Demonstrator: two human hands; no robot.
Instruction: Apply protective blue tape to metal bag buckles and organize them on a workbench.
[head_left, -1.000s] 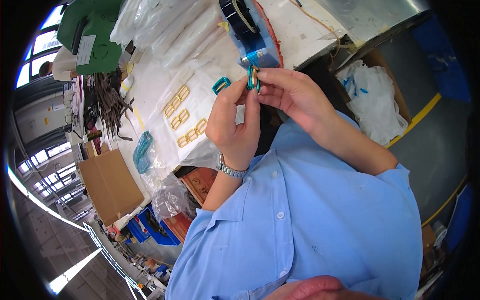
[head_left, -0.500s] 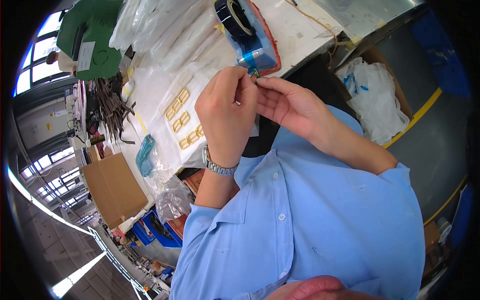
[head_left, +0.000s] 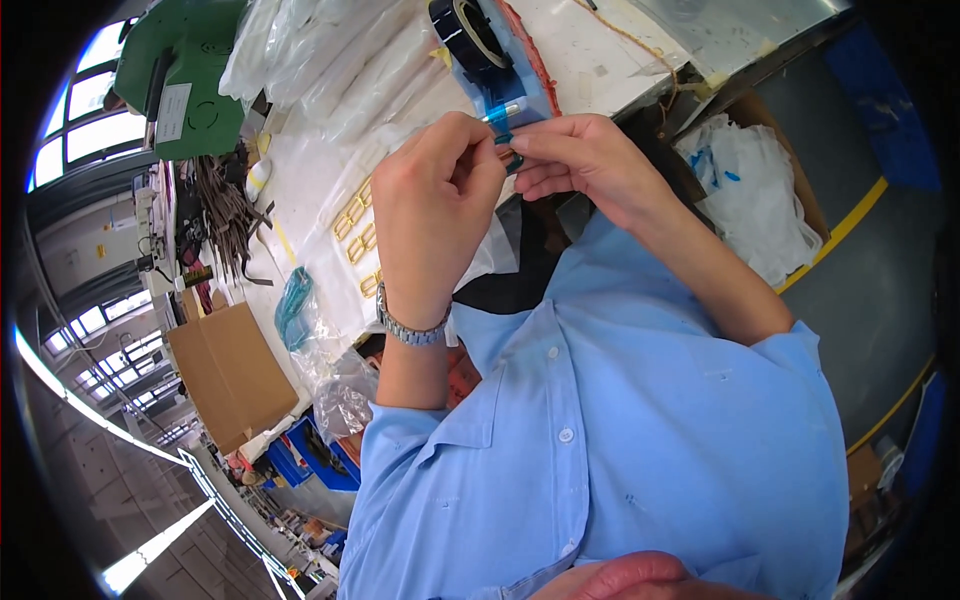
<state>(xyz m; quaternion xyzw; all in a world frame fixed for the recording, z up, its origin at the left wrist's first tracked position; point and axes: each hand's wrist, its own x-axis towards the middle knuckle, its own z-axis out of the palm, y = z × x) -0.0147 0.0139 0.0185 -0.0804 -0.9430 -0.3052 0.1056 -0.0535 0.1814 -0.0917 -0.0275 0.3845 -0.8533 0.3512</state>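
While raised together, left hand and right hand pinch a teal piece.

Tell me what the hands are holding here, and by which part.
Both hands meet on a small teal part, pinched between the left hand and right hand at their fingers; most of it is hidden, so the exact hold cannot be told.
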